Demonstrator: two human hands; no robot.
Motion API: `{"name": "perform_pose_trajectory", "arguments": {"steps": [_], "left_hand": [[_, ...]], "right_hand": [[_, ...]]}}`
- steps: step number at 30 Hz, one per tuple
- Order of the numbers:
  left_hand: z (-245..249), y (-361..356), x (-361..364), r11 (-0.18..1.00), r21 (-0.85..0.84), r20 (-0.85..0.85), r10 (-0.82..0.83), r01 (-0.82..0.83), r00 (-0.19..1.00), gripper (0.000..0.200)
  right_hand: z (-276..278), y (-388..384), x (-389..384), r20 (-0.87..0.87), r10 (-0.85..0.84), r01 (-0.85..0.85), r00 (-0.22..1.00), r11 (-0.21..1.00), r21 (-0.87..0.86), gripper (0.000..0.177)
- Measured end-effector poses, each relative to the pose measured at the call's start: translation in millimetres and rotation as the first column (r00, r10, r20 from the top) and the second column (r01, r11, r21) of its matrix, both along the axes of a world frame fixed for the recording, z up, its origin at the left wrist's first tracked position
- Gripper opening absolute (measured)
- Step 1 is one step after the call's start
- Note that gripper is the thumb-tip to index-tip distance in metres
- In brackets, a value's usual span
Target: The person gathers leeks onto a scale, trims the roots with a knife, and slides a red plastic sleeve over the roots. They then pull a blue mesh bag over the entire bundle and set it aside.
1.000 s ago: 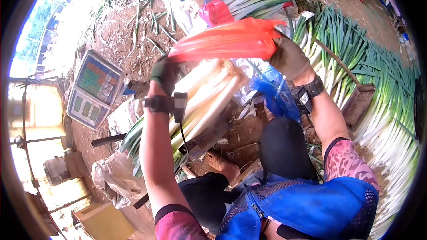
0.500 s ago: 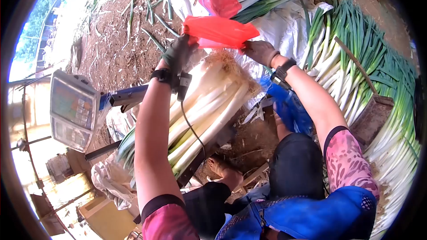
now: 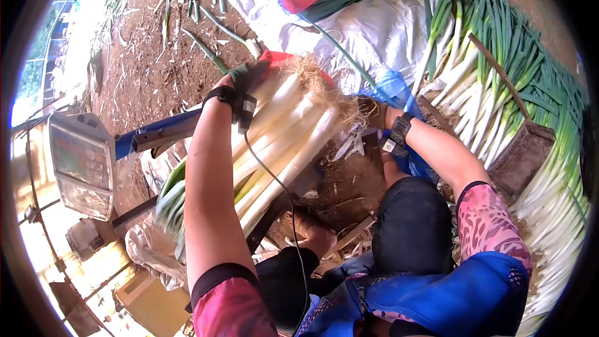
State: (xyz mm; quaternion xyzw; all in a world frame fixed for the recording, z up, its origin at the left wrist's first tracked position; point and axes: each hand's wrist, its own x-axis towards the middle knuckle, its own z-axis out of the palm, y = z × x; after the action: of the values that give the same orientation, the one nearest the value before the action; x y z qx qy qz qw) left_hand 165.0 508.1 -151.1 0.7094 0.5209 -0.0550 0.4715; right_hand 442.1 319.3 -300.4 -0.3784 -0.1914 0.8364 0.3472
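One leek bundle is laid aslant beside the scale display, roots upper right, green tops lower left along its long axis. Left hand fingers are curled on a red bag at the roots; right hand fingers cannot be told. Judged heavy, shanks stiff, tops floppy: best gripped mid-shank.

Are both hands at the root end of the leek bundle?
Yes, the left hand and right hand flank the leek bundle at its roots.
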Motion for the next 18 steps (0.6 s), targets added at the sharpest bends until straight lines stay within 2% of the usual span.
{"name": "perform_pose_trajectory", "arguments": {"steps": [1,3,6,8,9,10,12,14,15,17,18], "left_hand": [[12.3,-7.7,11.3,0.995,0.088,-0.032,-0.047,0.049,0.998,0.031],[-11.5,11.0,-10.9,0.905,0.322,-0.110,-0.255,0.277,0.961,0.019],[-48.0,44.9,-42.7,0.586,0.575,-0.308,-0.492,0.571,0.814,0.019],[-60.1,55.5,-44.4,0.896,0.340,-0.167,-0.242,0.286,0.956,0.022],[-65.9,60.7,-45.1,0.968,0.231,-0.130,-0.066,0.095,0.989,0.024],[-68.6,63.5,-52.5,0.848,0.347,-0.286,-0.311,0.401,0.906,0.025],[-56.4,58.3,-44.6,0.773,0.293,-0.437,-0.415,0.563,0.798,0.022],[-31.4,36.2,-20.8,0.959,0.050,-0.426,-0.233,0.280,0.874,0.025],[-24.4,27.9,-14.7,0.990,-0.078,-0.439,-0.138,0.115,0.888,0.031],[-32.2,26.5,-19.5,0.974,-0.161,-0.365,-0.208,0.159,0.907,0.033],[-39.2,29.9,-19.8,0.949,-0.155,-0.336,-0.310,0.273,0.889,0.026]], "right_hand": [[3.3,0.1,-0.7,-0.010,-0.020,0.020,1.000,1.000,-0.017,0.027],[12.7,14.8,-7.3,0.003,-0.048,0.048,0.999,0.998,-0.047,0.028],[24.3,59.4,-20.4,0.081,-0.053,0.058,0.995,0.996,-0.062,0.030],[22.6,90.6,-27.3,0.170,-0.001,0.008,0.985,0.999,-0.037,0.031],[14.0,102.1,-28.9,0.232,0.056,-0.056,0.971,0.998,-0.008,0.031],[5.6,111.2,-30.6,0.294,0.110,-0.120,0.950,0.993,0.015,0.031],[-22.4,121.7,-33.3,0.388,0.215,-0.249,0.896,0.968,0.038,0.031],[-54.6,112.5,-30.6,0.362,0.257,-0.283,0.896,0.959,0.021,0.031],[-67.2,95.0,-25.9,0.286,0.216,-0.222,0.933,0.975,-0.012,0.032],[-79.2,36.4,-2.0,0.046,-0.003,0.011,0.999,0.985,-0.175,0.025],[-93.4,24.7,0.9,0.081,-0.003,0.009,0.997,0.997,-0.083,0.025]]}}
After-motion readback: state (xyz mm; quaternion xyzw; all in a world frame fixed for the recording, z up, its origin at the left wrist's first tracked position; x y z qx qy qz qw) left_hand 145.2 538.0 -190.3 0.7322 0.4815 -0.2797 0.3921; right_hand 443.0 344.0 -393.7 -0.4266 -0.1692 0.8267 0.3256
